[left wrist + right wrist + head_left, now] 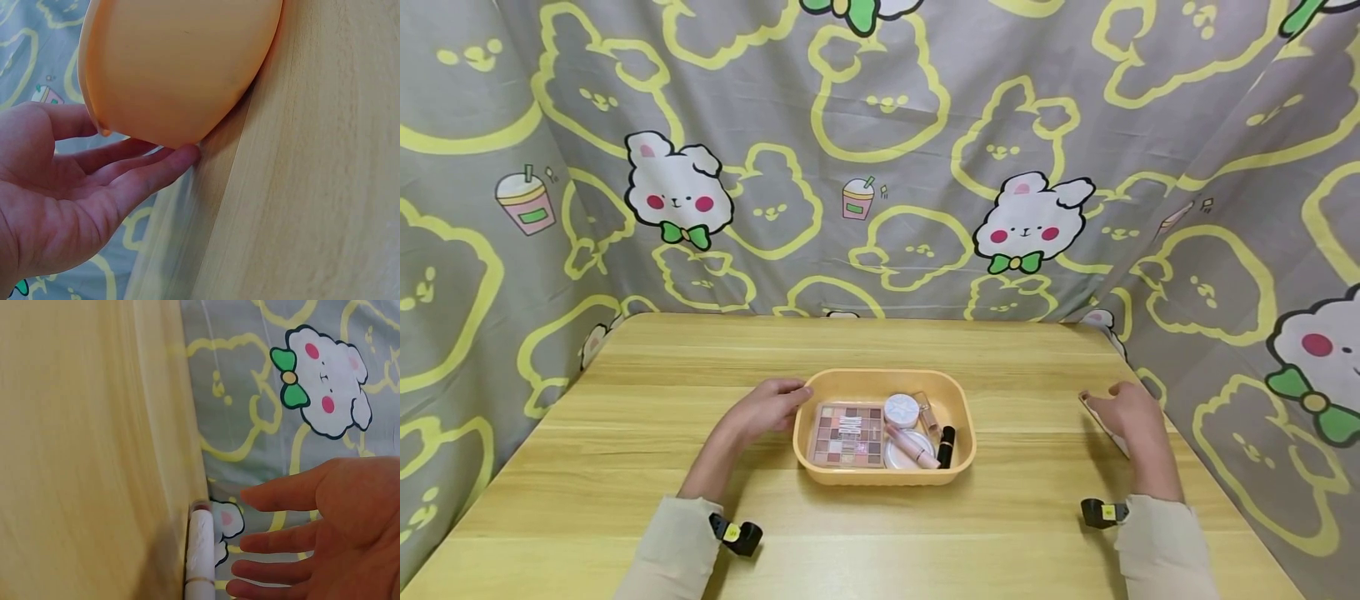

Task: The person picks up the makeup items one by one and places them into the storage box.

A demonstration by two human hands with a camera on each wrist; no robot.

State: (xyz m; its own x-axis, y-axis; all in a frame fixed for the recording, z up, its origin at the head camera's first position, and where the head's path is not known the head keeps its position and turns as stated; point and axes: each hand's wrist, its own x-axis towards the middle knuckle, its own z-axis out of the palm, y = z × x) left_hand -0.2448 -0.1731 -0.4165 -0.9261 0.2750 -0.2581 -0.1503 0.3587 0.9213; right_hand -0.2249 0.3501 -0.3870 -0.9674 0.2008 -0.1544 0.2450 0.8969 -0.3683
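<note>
A yellow-orange plastic basket (885, 477) stands mid-table with makeup in it. My left hand (767, 408) holds its left end, thumb at the rim and fingers (156, 172) against the outer wall. Inside lie an eyeshadow palette (848, 446), a white round jar (901, 410), a round white compact (892, 457), a pink tube (917, 450), a clear tube (930, 418) and a black one (947, 447). At the table's right side my right hand (1131, 417) hovers, fingers extended, beside a slim white stick-like item (200, 562) with a dark end. A gap shows between fingertips and stick.
The wooden table (700, 350) is edged by a grey patterned curtain (880, 125) at the back and both sides. Wrist cameras are strapped on at the left cuff (737, 535) and right cuff (1103, 512).
</note>
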